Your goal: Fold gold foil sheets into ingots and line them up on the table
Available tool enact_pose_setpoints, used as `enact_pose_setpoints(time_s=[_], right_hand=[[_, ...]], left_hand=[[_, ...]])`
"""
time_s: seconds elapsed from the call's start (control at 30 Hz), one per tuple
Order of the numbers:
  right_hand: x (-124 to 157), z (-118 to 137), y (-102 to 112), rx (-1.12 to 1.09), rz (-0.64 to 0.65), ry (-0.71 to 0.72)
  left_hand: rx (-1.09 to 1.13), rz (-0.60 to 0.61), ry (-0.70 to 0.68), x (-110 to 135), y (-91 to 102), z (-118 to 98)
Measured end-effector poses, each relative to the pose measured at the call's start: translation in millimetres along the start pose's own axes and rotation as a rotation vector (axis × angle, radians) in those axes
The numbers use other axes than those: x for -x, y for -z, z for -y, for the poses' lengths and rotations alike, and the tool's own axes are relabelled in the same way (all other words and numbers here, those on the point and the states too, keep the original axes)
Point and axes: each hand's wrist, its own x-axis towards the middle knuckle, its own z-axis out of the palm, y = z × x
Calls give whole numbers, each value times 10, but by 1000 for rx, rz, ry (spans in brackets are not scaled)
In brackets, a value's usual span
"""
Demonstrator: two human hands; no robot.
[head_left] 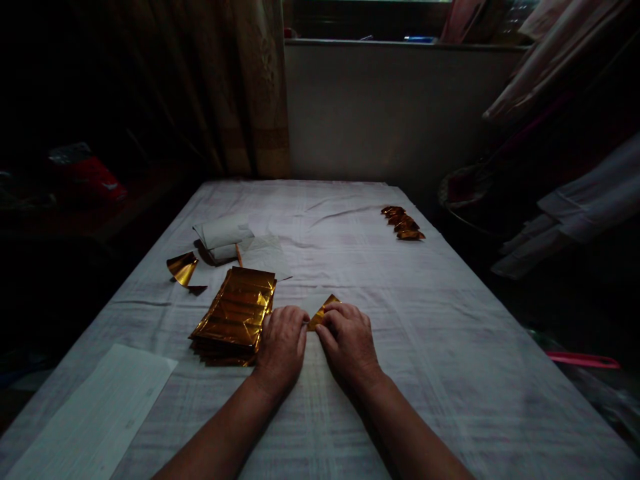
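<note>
A small piece of gold foil paper (321, 315), with a folded slanting edge, lies on the cloth between my hands. My right hand (350, 337) has its thumb and fingers closed on the foil's right side. At its left corner is my left hand (284, 340), fingers bent together; its fingertips are partly hidden, so what they pinch is unclear. Just left of that hand sits a stack of gold foil sheets (240, 307). Several folded gold foil pieces (403, 223) rest in a row at the far right of the table.
A white checked cloth covers the table (430, 400). Curled foil scraps (184, 268) and pale paper sheets (225, 237) lie beyond the stack. A larger white sheet (95, 413) is at the near left. Clothes (595, 193) hang at the right, beside a curtain-framed wall (380, 113).
</note>
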Motion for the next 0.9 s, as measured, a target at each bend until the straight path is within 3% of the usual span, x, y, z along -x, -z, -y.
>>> enact_pose_setpoints(time_s=[0.27, 0.57, 0.9], right_hand=[[22, -129, 3, -60, 11, 24], [41, -271, -83, 120, -131, -3], [-31, -319, 27, -63, -121, -40]], left_hand=[[6, 71, -16, -26, 78, -46], [-70, 14, -114, 3, 31, -31], [-6, 0, -137, 6, 48, -28]])
